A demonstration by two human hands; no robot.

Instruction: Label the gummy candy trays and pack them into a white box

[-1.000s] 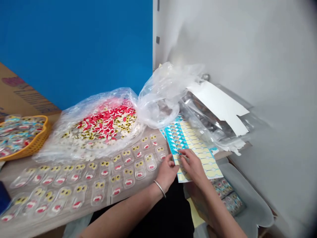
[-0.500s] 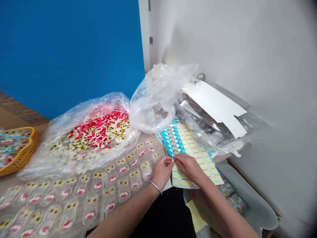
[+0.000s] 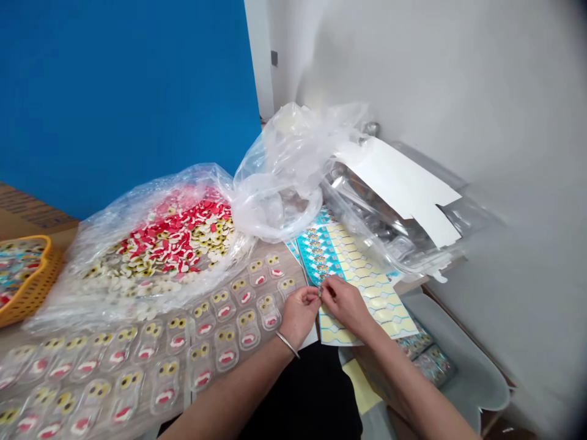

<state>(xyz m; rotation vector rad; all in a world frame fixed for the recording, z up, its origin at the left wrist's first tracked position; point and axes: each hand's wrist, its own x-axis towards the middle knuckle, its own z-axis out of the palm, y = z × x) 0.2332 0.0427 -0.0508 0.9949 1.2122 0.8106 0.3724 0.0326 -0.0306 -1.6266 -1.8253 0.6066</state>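
Two bare hands meet at the middle of a crowded wooden table (image 3: 279, 252), seen from above. At the far left, a cardboard box (image 3: 27, 214) sits under a yellow plastic basket (image 3: 46, 269) piled with filled packets. Behind the table rises a bright blue wall (image 3: 119, 91). Next comes a clear plastic bag (image 3: 156, 244) holding a heap of flat pieces with yellow eyes and red mouths. Rows of clear blister packets (image 3: 224, 336), each with two eyes above a red mouth, lie on the table in front of it. The left hand (image 3: 299, 316), wearing a thin silver bangle (image 3: 287, 344), is closed, its fingertips pinching a tiny piece (image 3: 320, 294) against those of the right hand (image 3: 346, 307); the piece is too small to identify. Both hands are over the edge of a printed sheet (image 3: 353, 281) of blue and pale yellow strips. Beyond it lie a crumpled plastic bag (image 3: 275, 177), a white card (image 3: 398, 183) and clear plastic trays (image 3: 367, 211). At lower right is a grey bin (image 3: 463, 379), with a white wall (image 3: 481, 91) above.
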